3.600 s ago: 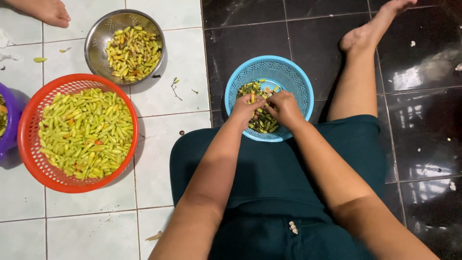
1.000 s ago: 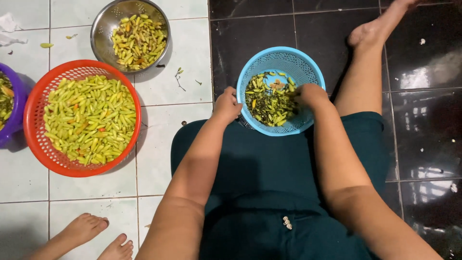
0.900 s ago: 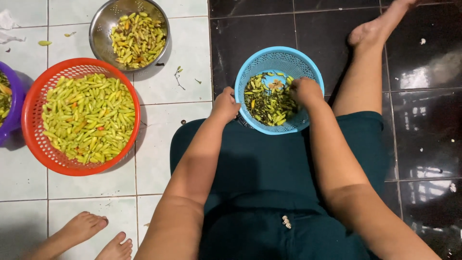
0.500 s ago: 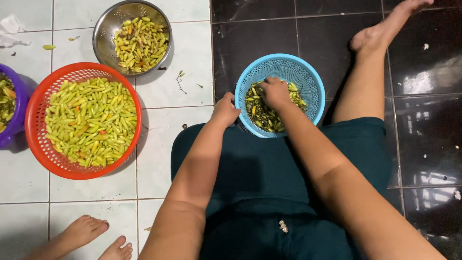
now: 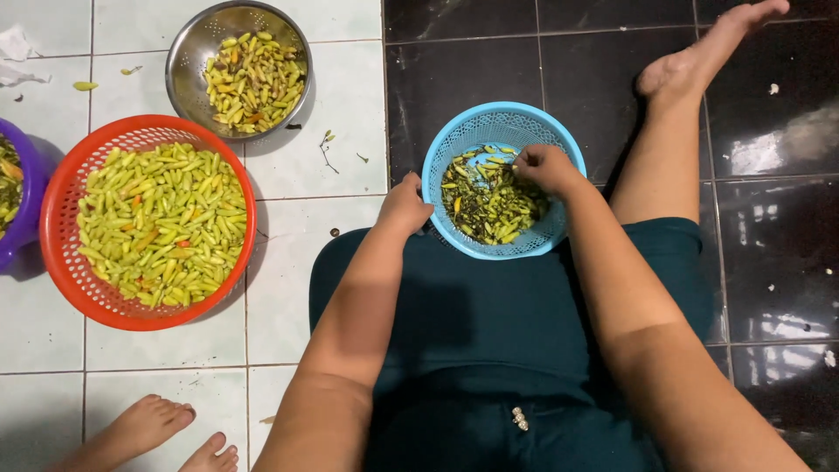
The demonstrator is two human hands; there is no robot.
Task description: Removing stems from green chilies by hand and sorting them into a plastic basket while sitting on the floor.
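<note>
A small blue plastic basket point(image 5: 489, 127) rests on the floor against my lap. It holds green chilies and dark stems point(image 5: 489, 205). My left hand point(image 5: 405, 205) grips the basket's left rim. Inside the basket at its right side, my right hand point(image 5: 544, 168) has its fingers pinched among the chilies; whether they hold one is hidden. My legs are in dark green shorts, and my right foot point(image 5: 699, 61) stretches out on the black tiles.
A red basket point(image 5: 149, 301) full of green chilies stands at left. Behind it sits a steel colander point(image 5: 197, 48) with yellowish chilies. A purple bowl point(image 5: 26, 227) shows at the far left edge. Another person's feet point(image 5: 170, 433) are at bottom left.
My right hand has moved from the basket's right rim into the chilies and shifted slightly right. The other person's feet came into view at bottom left. My left hand stays on the rim.
</note>
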